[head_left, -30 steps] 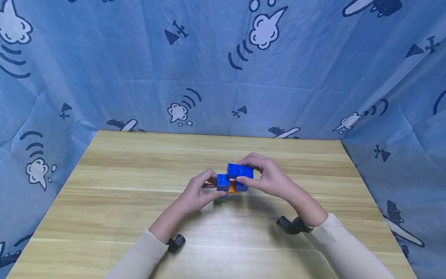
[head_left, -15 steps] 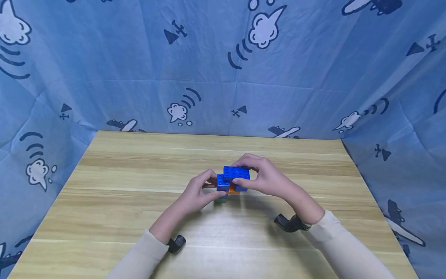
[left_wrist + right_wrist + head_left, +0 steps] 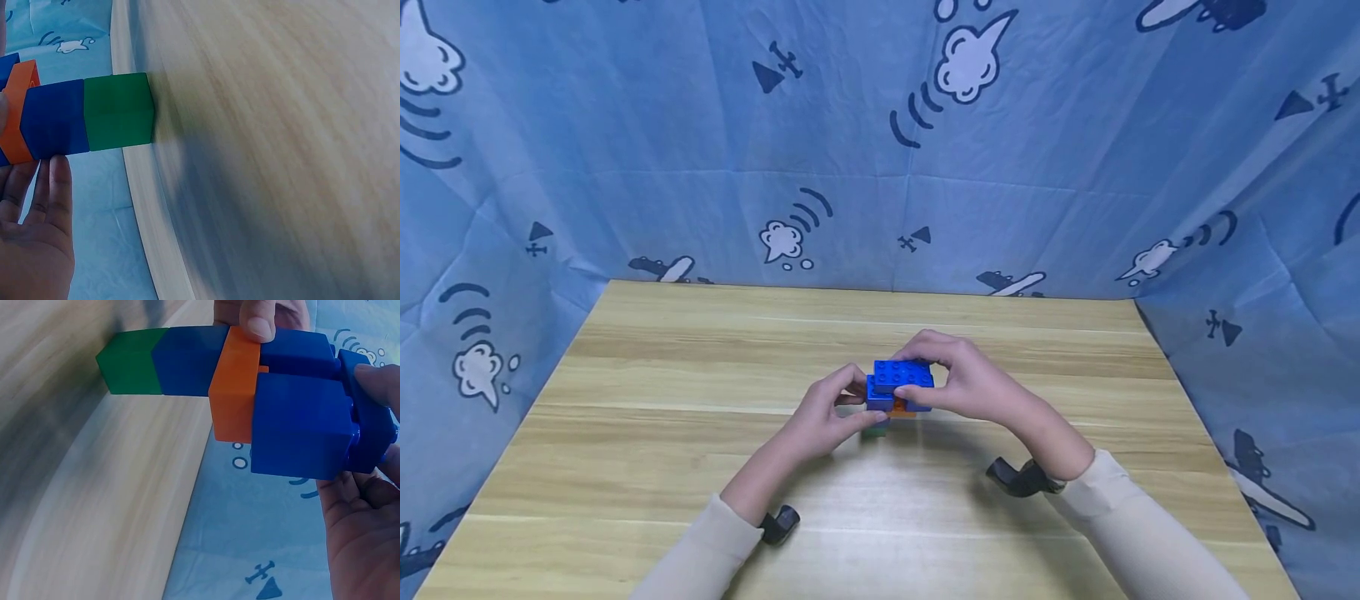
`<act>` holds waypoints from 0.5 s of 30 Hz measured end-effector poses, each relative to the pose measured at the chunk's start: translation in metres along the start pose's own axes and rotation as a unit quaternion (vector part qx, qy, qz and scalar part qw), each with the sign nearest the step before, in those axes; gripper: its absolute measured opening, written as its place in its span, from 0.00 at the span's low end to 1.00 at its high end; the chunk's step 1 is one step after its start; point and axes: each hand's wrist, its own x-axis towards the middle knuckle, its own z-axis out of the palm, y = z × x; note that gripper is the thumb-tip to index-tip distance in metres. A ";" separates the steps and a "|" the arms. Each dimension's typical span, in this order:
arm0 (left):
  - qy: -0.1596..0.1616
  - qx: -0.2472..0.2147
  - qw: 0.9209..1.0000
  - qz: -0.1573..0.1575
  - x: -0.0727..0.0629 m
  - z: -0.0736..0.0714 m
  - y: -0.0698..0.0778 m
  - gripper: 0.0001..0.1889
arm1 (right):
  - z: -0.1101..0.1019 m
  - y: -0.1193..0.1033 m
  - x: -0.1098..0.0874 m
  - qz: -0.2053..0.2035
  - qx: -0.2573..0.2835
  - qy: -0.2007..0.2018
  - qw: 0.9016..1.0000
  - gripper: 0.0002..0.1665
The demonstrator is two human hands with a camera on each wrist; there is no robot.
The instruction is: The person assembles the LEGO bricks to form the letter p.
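A stack of toy building bricks stands on the table between both hands. A green brick [image 3: 134, 362] forms its base, then a blue brick [image 3: 190, 360], then an orange brick [image 3: 234, 394] that juts to one side. Two blue bricks, a left one [image 3: 297, 353] and a right one [image 3: 303, 425], sit side by side on the orange. My left hand [image 3: 829, 417] grips the stack's upper left side, thumb in front. My right hand [image 3: 970, 382] pinches a long blue brick [image 3: 895, 375] lying across both; some studs show beneath it, so it looks not fully pressed down.
The wooden table [image 3: 700, 350] stretches around the stack on all sides. A blue patterned cloth [image 3: 850, 125] hangs behind it and at both sides. Black wrist mounts, left [image 3: 781, 525] and right [image 3: 1018, 477], stick out beneath the sleeves.
My right hand has moved left and slightly down with the long blue brick, which now overlaps the left blue brick. The left hand and lower stack have stayed put.
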 end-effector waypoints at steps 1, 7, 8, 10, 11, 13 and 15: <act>0.000 0.001 1.000 0.001 0.000 0.000 0.000 0.14 | 0.000 0.000 0.001 0.000 -0.002 -0.002 1.000 0.18; 0.000 0.002 1.000 0.002 0.000 0.001 -0.001 0.14 | 0.002 -0.001 0.002 -0.006 -0.013 -0.008 1.000 0.18; 0.000 0.002 1.000 0.002 0.000 0.001 -0.001 0.14 | 0.002 -0.001 0.002 -0.007 -0.014 -0.009 1.000 0.18; 0.000 0.001 1.000 0.003 0.000 0.001 -0.002 0.14 | 0.002 -0.002 0.002 -0.008 -0.017 -0.010 1.000 0.17; -0.001 0.000 1.000 0.004 0.000 0.001 -0.002 0.14 | 0.002 -0.002 0.003 -0.009 -0.018 -0.011 1.000 0.18; 0.000 0.000 1.000 0.005 0.000 0.001 -0.002 0.14 | 0.003 -0.002 0.003 -0.009 -0.021 -0.012 1.000 0.18; 0.002 -0.003 1.000 0.006 0.000 0.001 -0.002 0.14 | 0.003 -0.002 0.003 -0.010 -0.021 -0.013 1.000 0.18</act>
